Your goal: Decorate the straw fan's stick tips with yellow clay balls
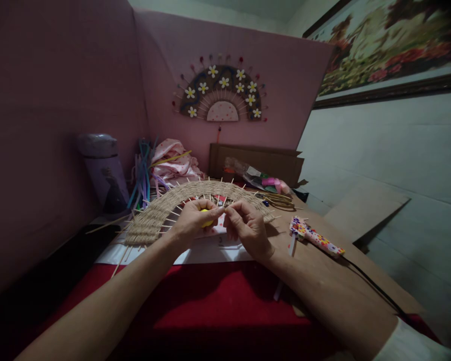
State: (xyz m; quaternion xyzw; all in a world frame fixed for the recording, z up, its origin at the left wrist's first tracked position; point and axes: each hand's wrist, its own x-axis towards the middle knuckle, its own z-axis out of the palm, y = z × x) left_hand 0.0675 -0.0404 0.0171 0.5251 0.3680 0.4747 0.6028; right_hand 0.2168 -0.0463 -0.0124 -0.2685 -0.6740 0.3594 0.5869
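Note:
A half-ring fan shape of woven straw-coloured cord (145, 223) lies on the table, with thin sticks poking out along its edges. My left hand (195, 220) is over its inner opening, fingers closed on a small yellow piece (207, 218) whose kind I cannot make out. Close beside it, my right hand (250, 228) has thumb and fingers pinched together near the left thumb tip. Whatever is in that pinch is too small or hidden to name. Below the hands, a pale spotted piece (221, 225) shows partly inside the arch.
On the right lies a flower-patterned glue gun (317, 236) with a black cord. A purple bottle (107, 175), colourful strips (143, 170) and spotted cloth (175, 160) stand back left. Behind are cardboard (261, 158) and plastic packets (255, 173). A flowered fan decoration (223, 82) hangs above.

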